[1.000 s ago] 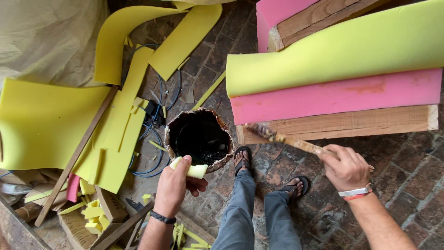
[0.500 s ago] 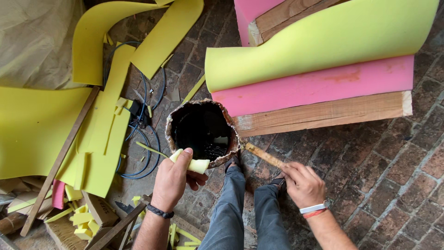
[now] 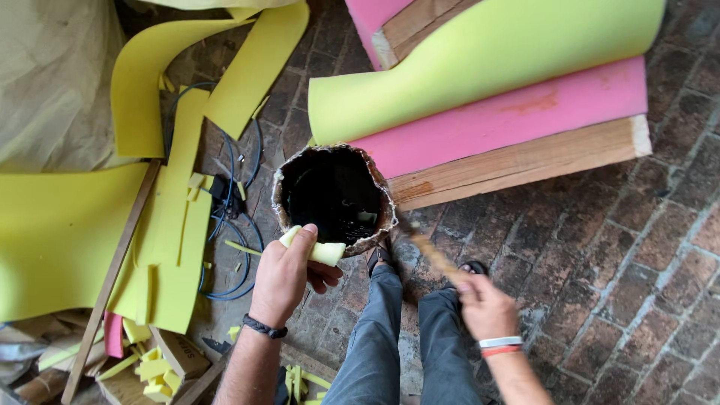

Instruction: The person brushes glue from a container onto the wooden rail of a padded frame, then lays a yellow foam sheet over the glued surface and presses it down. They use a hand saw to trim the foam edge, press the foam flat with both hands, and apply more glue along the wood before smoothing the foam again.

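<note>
Worn brick floor [image 3: 630,247] fills the frame, dusty and uneven, seen from above past the person's grey trouser legs [image 3: 375,337] and sandalled feet at lower centre.

At centre sits a round container [image 3: 334,196] with a ragged, crusted rim and a black, glossy inside. It rests on the floor just beside the end of a wooden plank [image 3: 517,161], which runs up to the right edge.

On the plank lies a pink foam sheet [image 3: 510,116], and on that a curled lime-green foam sheet [image 3: 480,60], filling the upper right.

Left hand [image 3: 289,274], lower centre-left, is closed around a small pale-yellow foam piece [image 3: 319,249], thumb on top; the piece touches the container's near rim. A dark band circles that wrist.

Right hand [image 3: 487,304], lower centre-right, is wrapped around the handle of a wooden brush [image 3: 427,251], which slants up-left toward the container's rim. The brush is motion-blurred, so whether its tip touches the rim cannot be told. White and orange bands sit on that wrist.

Left half of frame: large yellow foam sheets [image 3: 67,240] and strips, a thin wooden slat [image 3: 112,277] lying across them, blue cable [image 3: 232,195] coiled on the floor, and yellow offcuts in a cardboard box [image 3: 161,364] at lower left. Beige cloth [image 3: 52,75] covers the upper left corner.
</note>
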Demonstrator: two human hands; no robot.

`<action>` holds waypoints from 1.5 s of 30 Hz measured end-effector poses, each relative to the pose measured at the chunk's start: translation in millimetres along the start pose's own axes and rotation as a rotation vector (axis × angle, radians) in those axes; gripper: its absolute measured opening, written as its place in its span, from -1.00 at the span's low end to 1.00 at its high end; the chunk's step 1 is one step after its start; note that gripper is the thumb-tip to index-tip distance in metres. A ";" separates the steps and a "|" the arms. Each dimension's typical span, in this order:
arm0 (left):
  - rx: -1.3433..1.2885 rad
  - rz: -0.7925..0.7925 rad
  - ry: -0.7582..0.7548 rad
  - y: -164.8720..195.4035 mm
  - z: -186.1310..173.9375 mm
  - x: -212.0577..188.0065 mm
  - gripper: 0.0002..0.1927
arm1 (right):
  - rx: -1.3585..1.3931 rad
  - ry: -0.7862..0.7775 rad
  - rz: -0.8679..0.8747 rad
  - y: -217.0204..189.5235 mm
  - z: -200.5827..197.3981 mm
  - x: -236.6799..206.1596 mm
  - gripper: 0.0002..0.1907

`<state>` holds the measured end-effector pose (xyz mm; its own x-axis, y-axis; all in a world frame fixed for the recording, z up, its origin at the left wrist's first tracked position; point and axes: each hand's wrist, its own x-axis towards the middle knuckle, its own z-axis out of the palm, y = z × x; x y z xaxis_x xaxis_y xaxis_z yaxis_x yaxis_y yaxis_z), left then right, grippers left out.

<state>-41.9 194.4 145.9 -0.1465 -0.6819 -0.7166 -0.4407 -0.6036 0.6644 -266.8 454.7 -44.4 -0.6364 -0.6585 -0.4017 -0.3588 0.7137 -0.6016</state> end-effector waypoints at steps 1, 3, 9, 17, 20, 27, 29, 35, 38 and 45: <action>0.005 0.001 -0.009 2.3 1.6 -0.2 -0.44 | 0.067 0.052 0.066 12.0 -16.1 1.1 -0.84; 0.038 0.007 0.000 7.0 4.5 -0.1 -0.46 | 0.156 0.104 0.133 18.7 -22.4 -0.8 -0.84; 0.062 -0.007 -0.034 16.8 22.7 6.1 -0.45 | -0.103 0.017 -0.138 2.7 7.7 -12.9 -0.87; 0.260 0.005 -0.107 40.2 42.8 1.3 -0.42 | 0.173 0.206 0.072 -9.3 -148.0 14.1 -0.82; 0.504 0.007 -0.068 50.0 56.7 -4.6 -0.40 | -0.039 0.074 -0.287 -84.6 -247.1 15.9 -0.81; 1.047 0.298 0.130 50.1 95.6 -18.7 -0.41 | -1.100 -0.158 -0.511 -243.8 -242.1 44.3 -0.80; 1.071 0.304 0.168 46.9 99.4 -19.1 -0.39 | -1.078 -0.149 -0.612 -243.8 -239.3 46.3 -0.80; 1.021 0.290 0.095 44.0 103.8 -16.4 -0.42 | -0.920 -0.396 -0.004 -172.1 -282.7 66.2 -0.74; 0.747 0.077 0.035 47.8 103.9 -17.3 -0.36 | -0.437 -0.379 0.299 -104.9 -292.5 76.7 -0.72; 0.606 0.023 0.079 46.1 98.2 -16.4 -0.37 | 0.208 -0.263 0.343 2.4 -204.4 39.0 -0.73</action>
<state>-146.8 218.4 167.4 -0.1057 -0.7347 -0.6701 -0.8670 -0.2620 0.4240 -432.1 479.5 79.6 -0.4904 -0.4501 -0.7463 0.0032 0.8554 -0.5180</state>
